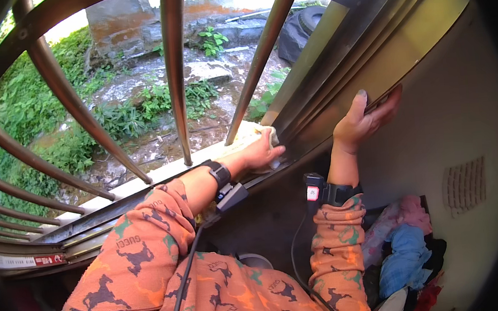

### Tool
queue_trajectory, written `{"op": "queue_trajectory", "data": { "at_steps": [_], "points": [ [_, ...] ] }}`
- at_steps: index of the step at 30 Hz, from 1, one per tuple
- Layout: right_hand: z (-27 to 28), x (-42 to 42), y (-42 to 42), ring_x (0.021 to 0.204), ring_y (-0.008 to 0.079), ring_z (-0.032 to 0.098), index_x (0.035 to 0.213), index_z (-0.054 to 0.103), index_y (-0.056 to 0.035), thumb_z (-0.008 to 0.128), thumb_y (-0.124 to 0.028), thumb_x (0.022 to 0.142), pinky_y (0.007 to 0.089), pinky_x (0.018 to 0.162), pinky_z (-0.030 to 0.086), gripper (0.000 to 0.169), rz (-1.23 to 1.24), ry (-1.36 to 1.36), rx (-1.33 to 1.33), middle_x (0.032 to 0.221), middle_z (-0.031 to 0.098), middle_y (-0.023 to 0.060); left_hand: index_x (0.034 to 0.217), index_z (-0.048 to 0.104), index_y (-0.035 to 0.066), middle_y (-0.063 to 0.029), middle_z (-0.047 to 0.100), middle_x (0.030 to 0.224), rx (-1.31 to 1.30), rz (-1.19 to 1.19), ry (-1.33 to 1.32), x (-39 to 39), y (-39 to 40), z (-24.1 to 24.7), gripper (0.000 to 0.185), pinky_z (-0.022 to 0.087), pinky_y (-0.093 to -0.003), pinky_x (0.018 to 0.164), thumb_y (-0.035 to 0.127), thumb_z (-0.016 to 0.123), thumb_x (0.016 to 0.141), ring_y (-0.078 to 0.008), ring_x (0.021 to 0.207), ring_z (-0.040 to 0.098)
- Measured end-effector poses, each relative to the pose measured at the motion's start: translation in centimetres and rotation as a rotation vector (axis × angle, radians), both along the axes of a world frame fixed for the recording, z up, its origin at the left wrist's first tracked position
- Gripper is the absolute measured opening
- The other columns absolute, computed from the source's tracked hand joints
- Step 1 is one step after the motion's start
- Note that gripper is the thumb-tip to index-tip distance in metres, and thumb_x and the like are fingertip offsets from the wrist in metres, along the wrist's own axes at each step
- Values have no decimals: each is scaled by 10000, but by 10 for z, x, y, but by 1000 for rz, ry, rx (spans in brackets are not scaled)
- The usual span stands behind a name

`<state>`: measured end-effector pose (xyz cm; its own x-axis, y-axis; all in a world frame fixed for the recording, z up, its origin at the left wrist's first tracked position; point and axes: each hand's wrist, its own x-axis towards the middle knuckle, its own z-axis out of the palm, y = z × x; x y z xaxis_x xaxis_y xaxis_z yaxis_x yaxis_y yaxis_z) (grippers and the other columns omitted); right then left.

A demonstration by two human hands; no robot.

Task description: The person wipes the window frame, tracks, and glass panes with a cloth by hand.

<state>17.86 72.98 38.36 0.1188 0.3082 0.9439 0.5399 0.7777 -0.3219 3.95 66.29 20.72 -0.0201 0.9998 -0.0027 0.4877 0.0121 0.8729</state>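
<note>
A pale yellow cloth (269,133) is bunched under my left hand (257,154) at the lower corner of the window frame. The fingers lie over the cloth, and its far part spreads onto the white sill (169,172) by the metal bars. To the right, my right hand (364,118) grips the edge of the window's side frame (381,55), thumb on the near face and fingers partly hidden around the edge. Both wrists carry black straps with small devices and cables.
Curved metal bars (175,73) cross the opening, with plants (119,117) and rubble outside. The window track (84,238) runs along the lower left. On the right, a wall (462,130) bears a vent-like patch (465,186). Blue cloth (404,257) and other fabrics are heaped below.
</note>
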Motion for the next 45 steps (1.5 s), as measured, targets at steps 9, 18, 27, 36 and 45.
{"op": "queue_trajectory", "data": {
  "at_steps": [9, 18, 27, 36, 45],
  "points": [
    [-2, 4, 5, 1252, 415, 318, 1378, 294, 44, 523, -257, 809, 499, 1058, 225, 683, -37, -46, 59, 1354, 350, 272, 1281, 297, -116, -330, 566, 1090, -77, -231, 367, -16, -8, 9, 913, 441, -432, 910, 579, 627, 790, -433, 1063, 551],
    [-1, 5, 5, 1245, 411, 337, 1379, 308, 22, 534, -274, 811, 494, 1045, 250, 679, -101, -36, 49, 1353, 373, 246, 1330, 284, -80, -312, 537, 1156, -142, -259, 586, -50, -114, 11, 908, 449, -452, 892, 624, 543, 818, -426, 1079, 539],
    [-43, -6, -76, 1139, 361, 484, 1261, 488, -35, 651, -243, 811, 437, 950, 389, 521, -23, -266, 178, 1272, 490, 195, 1225, 455, 0, -205, 476, 1113, 371, 225, 699, -52, -222, 26, 654, 417, -431, 898, 364, 716, 748, -371, 1024, 484],
    [-173, -45, -65, 906, 281, 570, 865, 597, -133, 579, -171, 821, 426, 694, 496, 62, 3, -861, -617, 912, 598, 50, 1185, 494, 18, -151, 526, 1047, 317, 376, 404, -58, -206, 7, 448, 468, -418, 789, 144, 633, 778, -343, 986, 533],
    [-187, -69, -57, 857, 304, 632, 885, 713, -91, 468, -527, 870, 397, 793, 452, 500, -99, -1222, -563, 894, 677, 125, 1185, 502, -40, -149, 557, 925, 180, 435, 695, -54, -218, 7, 659, 476, -394, 712, 459, 655, 783, -302, 830, 568]
  ]
}}
